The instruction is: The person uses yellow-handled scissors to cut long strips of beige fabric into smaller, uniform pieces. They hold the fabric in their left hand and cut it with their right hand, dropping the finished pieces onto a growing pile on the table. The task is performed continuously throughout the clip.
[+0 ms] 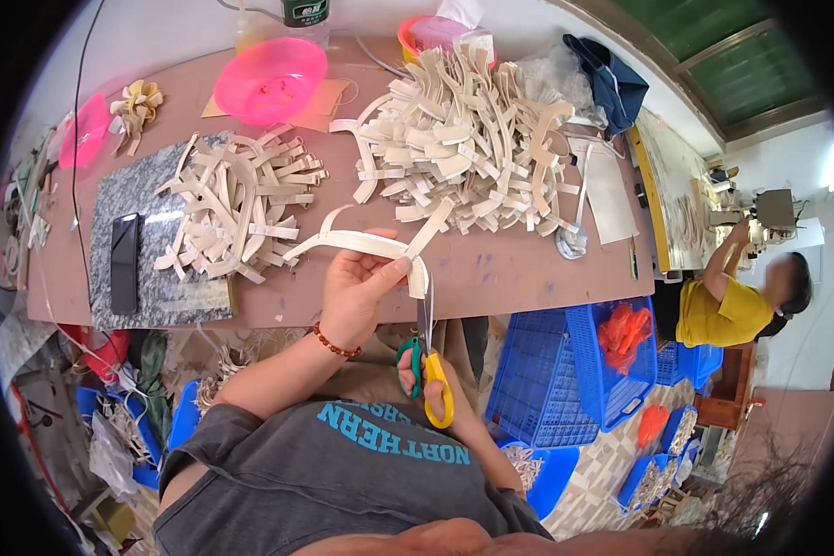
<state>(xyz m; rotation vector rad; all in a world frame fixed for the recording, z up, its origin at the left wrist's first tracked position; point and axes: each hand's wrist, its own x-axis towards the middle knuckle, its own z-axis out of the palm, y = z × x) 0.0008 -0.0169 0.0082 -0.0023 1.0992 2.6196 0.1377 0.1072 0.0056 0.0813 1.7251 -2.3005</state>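
Cream-coloured strips everywhere, thin, flat and curvy like cut leather or foam board. From my remote seat, going left to right: a black phone (124, 262) lies on a speckled grey stone slab (130, 199), a hard flat base I guess. The smaller pile of strips (241, 211) sits half on that slab, loosely fanned. A glossy pink plastic bowl (271, 80) stands at the back of the brownish desk (519, 269), out of the way.

The left hand (360, 292) is closed in a pinch on one branched strip (366, 245), holding it up just off the desk edge so the end hangs free. The right hand (426, 371) has its fingers curled shut through the green-and-yellow handles of the scissors (426, 347), blades pointing up and meeting that strip's end right beside the left thumb.

The bigger heap of strips (468, 148) sits behind, messier. Lower right, blue plastic crates (574, 371) with a slotted, grid-like texture.
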